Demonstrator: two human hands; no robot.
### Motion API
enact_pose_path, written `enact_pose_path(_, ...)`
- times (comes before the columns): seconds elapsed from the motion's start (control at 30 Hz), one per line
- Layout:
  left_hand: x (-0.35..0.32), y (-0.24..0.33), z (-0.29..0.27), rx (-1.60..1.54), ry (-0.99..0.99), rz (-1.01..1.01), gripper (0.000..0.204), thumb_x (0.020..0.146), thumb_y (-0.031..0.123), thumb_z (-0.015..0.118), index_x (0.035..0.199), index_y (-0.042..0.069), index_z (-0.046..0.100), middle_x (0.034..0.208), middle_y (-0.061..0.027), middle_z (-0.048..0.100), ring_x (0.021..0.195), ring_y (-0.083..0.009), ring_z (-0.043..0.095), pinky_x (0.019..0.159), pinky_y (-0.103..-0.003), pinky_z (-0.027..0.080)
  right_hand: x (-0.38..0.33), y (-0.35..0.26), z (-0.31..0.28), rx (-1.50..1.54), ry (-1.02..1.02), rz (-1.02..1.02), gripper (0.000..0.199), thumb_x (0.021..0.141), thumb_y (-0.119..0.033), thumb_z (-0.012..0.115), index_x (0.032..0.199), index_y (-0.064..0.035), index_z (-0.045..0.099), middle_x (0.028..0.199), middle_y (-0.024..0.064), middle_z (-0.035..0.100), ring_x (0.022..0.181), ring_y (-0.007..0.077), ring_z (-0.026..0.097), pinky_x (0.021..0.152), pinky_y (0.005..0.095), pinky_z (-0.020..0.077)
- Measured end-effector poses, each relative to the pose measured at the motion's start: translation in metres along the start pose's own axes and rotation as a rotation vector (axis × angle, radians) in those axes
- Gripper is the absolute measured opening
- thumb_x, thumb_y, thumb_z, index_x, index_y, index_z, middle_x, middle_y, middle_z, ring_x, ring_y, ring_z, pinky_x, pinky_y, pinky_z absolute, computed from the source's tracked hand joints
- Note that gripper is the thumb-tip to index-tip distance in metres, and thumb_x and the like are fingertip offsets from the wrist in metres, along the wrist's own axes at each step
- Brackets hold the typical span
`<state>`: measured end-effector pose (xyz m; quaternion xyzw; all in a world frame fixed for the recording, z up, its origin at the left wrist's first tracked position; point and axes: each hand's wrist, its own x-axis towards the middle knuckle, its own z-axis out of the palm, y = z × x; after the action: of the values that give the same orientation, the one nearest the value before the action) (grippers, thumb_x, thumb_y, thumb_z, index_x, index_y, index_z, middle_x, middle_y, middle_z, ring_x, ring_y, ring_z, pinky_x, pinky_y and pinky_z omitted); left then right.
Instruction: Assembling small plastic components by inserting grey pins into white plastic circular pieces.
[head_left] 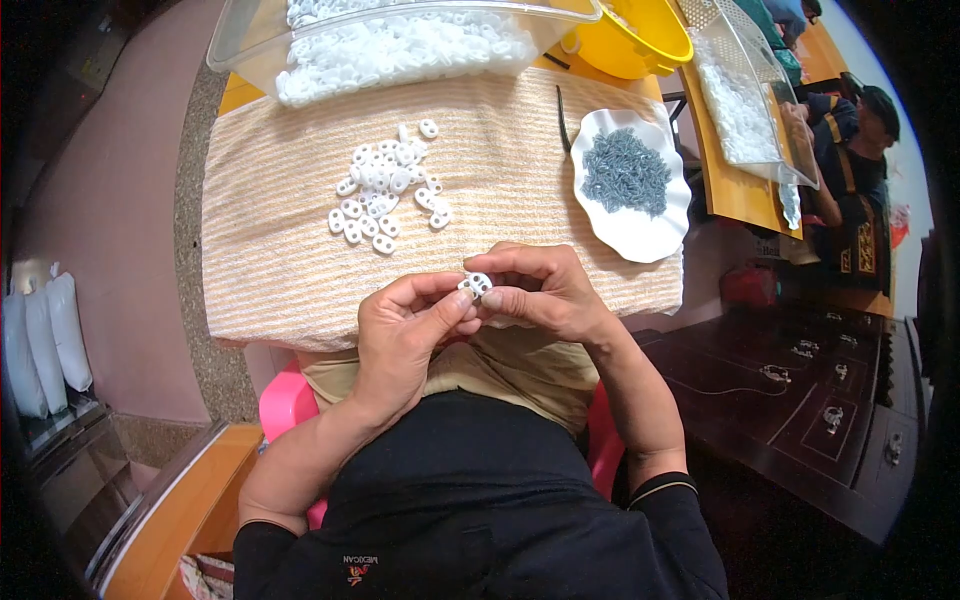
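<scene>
A small white plastic piece with two holes, looking like a cord lock point(478, 284), is pinched between both hands in front of my waist. My left hand point(408, 325) grips it from the left, thumb and forefinger closed on it. From the right, my right hand point(550, 292) closes on the same piece with thumb and fingers. Beyond my hands, a loose heap of similar white two-hole pieces point(374, 180) lies on a striped towel point(270, 230). To the right of it, a white wavy-rimmed plate point(648, 243) holds many tiny grey springs point(625, 172).
A clear plastic bin point(560, 12) full of white pieces stands at the far edge, beside a yellow basin point(650, 45). A black strip point(562, 118) lies near the plate. At far right, another person point(850, 150) sits by a second bin point(735, 110). Dark furniture point(760, 390) is at right.
</scene>
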<state>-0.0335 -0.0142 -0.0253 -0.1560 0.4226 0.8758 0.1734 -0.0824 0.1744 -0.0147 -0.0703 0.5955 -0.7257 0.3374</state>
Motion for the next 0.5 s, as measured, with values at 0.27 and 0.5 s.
enact_pose_path(0.27,-0.0004,0.0011,0.0005,0.008,0.019,-0.01,0.019,0.089,0.002,0.063,0.106,-0.006,0.061,0.091,-0.0117,0.067,0.076,-0.0124,0.066,0.071,-0.024,0.057,-0.0001,0.0025,0.0,0.073,-0.002,0.018,0.032,0.089,0.001,0.06,0.121,0.0045,0.058,0.105,0.0087,0.062,0.096,0.0147,0.063,0.082,0.026,0.0539)
enact_pose_path(0.5,0.0001,0.0012,-0.0007,0.007,0.024,-0.026,0.02,0.089,0.003,0.064,0.106,-0.005,0.06,0.09,-0.0119,0.068,0.075,-0.0127,0.066,0.07,-0.024,0.057,0.0005,0.0031,0.0,0.072,0.004,0.032,0.031,0.089,0.0,0.061,0.12,0.0049,0.058,0.105,0.0089,0.063,0.096,0.0148,0.063,0.082,0.0261,0.0538)
